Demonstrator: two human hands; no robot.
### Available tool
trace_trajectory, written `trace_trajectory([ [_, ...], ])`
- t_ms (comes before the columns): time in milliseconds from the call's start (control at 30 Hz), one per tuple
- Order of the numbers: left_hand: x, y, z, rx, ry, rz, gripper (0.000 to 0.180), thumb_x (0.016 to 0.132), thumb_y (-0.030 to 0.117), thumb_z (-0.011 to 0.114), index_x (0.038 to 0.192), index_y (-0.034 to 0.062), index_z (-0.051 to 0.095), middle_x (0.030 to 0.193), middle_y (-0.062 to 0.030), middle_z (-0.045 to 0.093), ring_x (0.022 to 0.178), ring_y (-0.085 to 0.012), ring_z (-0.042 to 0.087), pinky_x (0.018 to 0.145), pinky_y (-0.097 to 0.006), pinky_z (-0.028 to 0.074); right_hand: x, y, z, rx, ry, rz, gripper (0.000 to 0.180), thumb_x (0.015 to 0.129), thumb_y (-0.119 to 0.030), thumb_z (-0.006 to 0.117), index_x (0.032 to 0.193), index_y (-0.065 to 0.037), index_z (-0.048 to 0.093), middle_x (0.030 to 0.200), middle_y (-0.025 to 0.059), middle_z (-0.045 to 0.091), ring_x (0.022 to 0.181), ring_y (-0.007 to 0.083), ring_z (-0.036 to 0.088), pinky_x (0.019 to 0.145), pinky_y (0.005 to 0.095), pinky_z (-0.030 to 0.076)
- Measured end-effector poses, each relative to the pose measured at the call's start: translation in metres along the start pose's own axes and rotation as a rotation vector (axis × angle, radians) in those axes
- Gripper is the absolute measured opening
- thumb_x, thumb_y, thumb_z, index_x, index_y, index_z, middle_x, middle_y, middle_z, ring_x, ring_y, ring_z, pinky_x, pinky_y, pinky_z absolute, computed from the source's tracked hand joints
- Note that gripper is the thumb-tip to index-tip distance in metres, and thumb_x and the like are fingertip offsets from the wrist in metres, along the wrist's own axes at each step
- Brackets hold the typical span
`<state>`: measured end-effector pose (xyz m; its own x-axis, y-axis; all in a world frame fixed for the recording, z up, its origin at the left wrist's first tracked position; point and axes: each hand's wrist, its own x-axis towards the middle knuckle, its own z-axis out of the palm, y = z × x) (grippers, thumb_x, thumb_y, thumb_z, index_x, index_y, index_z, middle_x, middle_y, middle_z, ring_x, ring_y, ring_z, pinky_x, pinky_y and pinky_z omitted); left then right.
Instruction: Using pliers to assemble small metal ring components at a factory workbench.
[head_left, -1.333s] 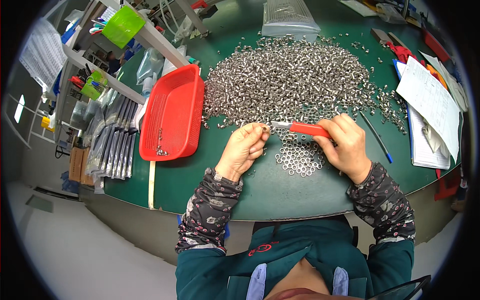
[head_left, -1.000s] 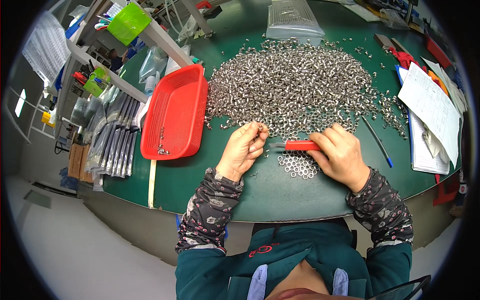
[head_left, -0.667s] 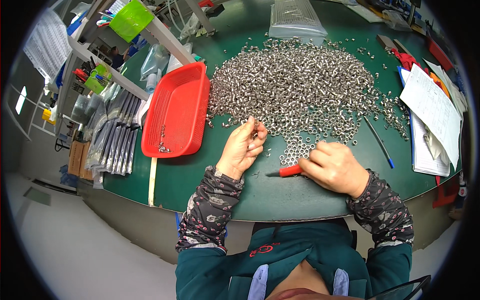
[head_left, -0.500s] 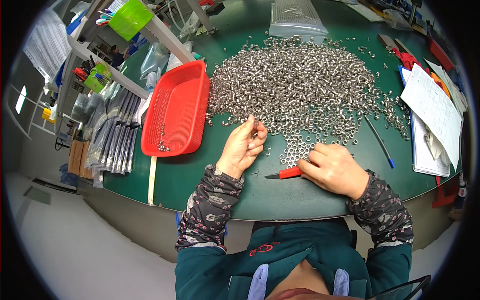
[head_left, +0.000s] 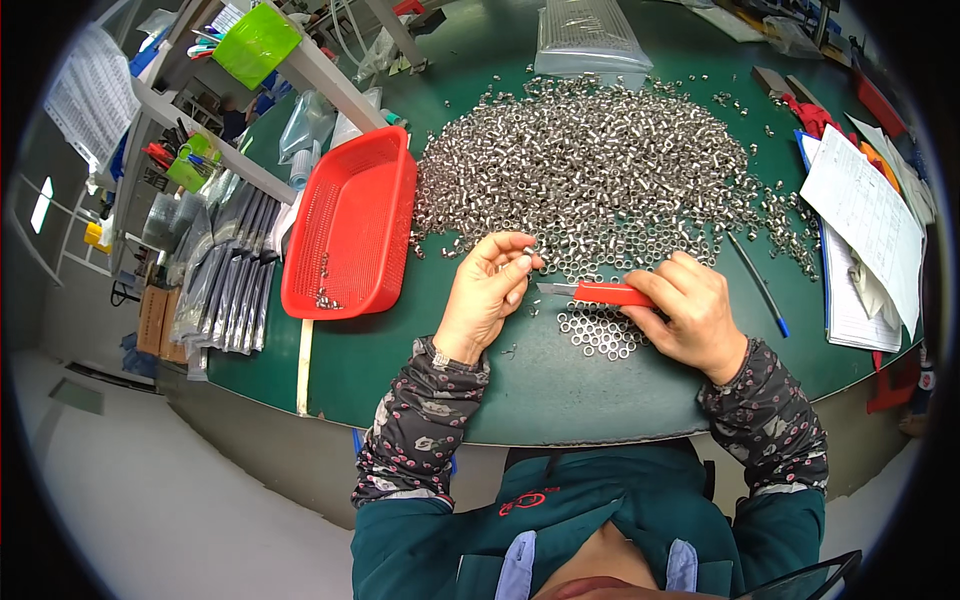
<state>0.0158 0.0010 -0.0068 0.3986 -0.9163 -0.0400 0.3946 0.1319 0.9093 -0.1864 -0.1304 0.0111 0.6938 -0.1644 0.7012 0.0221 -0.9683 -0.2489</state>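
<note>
Between the thumb and forefinger of my left hand (head_left: pixel 475 305) is a small silver metal ring (head_left: pixel 528 253). Closed around a red-handled utility knife (head_left: pixel 610 293), my right hand (head_left: pixel 695 318) points the blade left, toward the left fingertips. The blade tip is close to the left hand, though I cannot tell whether it touches the ring. Just below the knife, a loose cluster of similar rings (head_left: pixel 605 335) lies on the green table. Beyond both hands spreads a large heap of short metal rings (head_left: pixel 590 170).
A red plastic basket (head_left: pixel 350 220) with a few rings inside stands left of the heap. To the right lie a pen (head_left: pixel 758 285) and papers on a clipboard (head_left: pixel 865 230). A clear plastic bag of parts (head_left: pixel 592 35) rests at the back. Bagged dark strips (head_left: pixel 225 280) sit far left.
My right hand has moved away from me, bringing the knife up toward the left fingertips. The near rings now lie in a cluster apart from the heap. My left fingers have turned slightly.
</note>
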Motion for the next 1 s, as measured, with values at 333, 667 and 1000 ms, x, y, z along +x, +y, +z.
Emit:
trace_trajectory([
  [333, 0.000, 0.002, 0.000, 0.053, 0.043, -0.038, 0.019, 0.084, 0.002, 0.054, 0.103, 0.0025, 0.052, 0.084, -0.0059, 0.058, 0.048, -0.0006, 0.039, 0.036, -0.012, 0.027, 0.000, 0.002, 0.001, 0.003, 0.003, -0.003, 0.027, 0.060, -0.015, 0.072, 0.082, -0.007, 0.059, 0.062, 0.0032, 0.044, 0.056, 0.0186, 0.046, 0.047, 0.0304, 0.039],
  [667, -0.002, 0.004, 0.001, -0.034, 0.024, -0.037, 0.013, 0.082, 0.001, 0.055, 0.094, 0.0044, 0.050, 0.087, -0.0083, 0.059, 0.050, -0.0017, 0.040, 0.037, -0.012, 0.026, 0.000, 0.001, -0.001, 0.007, 0.001, 0.005, 0.026, 0.060, -0.014, 0.072, 0.082, -0.006, 0.059, 0.062, 0.0032, 0.045, 0.056, 0.0187, 0.046, 0.047, 0.0303, 0.039],
  [1000, -0.002, 0.010, -0.003, -0.230, -0.106, -0.155, 0.009, 0.080, 0.003, 0.049, 0.088, 0.0042, 0.048, 0.077, -0.0054, 0.051, 0.051, -0.0050, 0.037, 0.035, -0.016, 0.024, 0.002, 0.012, -0.002, 0.020, 0.068, 0.063, 0.026, 0.061, -0.011, 0.071, 0.083, -0.004, 0.059, 0.066, 0.0059, 0.052, 0.058, 0.0219, 0.050, 0.051, 0.0317, 0.041],
])
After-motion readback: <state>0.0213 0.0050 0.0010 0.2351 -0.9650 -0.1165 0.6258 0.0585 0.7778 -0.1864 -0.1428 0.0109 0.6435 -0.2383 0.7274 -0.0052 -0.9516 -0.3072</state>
